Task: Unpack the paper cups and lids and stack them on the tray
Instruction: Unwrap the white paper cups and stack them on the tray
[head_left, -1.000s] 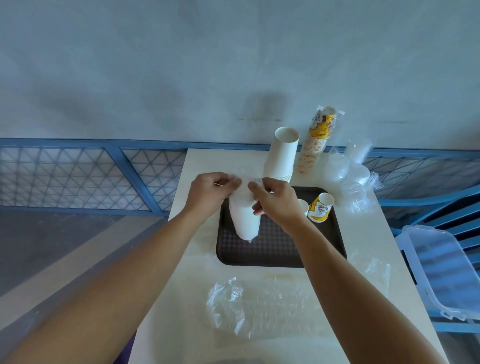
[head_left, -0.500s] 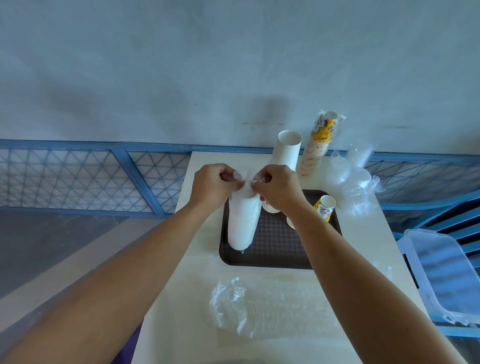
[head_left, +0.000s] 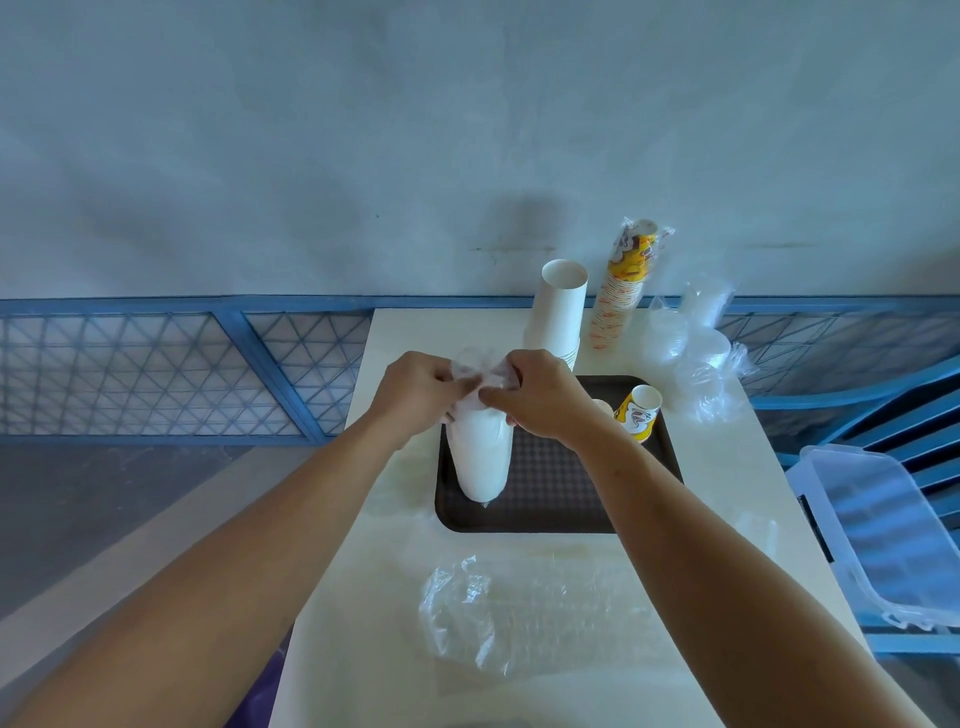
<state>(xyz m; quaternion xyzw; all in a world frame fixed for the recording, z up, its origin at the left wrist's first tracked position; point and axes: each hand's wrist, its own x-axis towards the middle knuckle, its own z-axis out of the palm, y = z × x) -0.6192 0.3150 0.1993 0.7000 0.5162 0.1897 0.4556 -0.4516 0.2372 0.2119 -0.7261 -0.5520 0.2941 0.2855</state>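
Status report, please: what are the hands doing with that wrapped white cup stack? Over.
Left hand and right hand both pinching clear wrap atop sleeved white paper-cup stack. Stack over dark brown tray, left side. Nothing blocking.

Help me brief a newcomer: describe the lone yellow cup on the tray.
On the white table lies a dark tray. At its far right corner stands a yellow printed cup, mouth up. Unlike the tall yellow stack behind, it is single and unwrapped.
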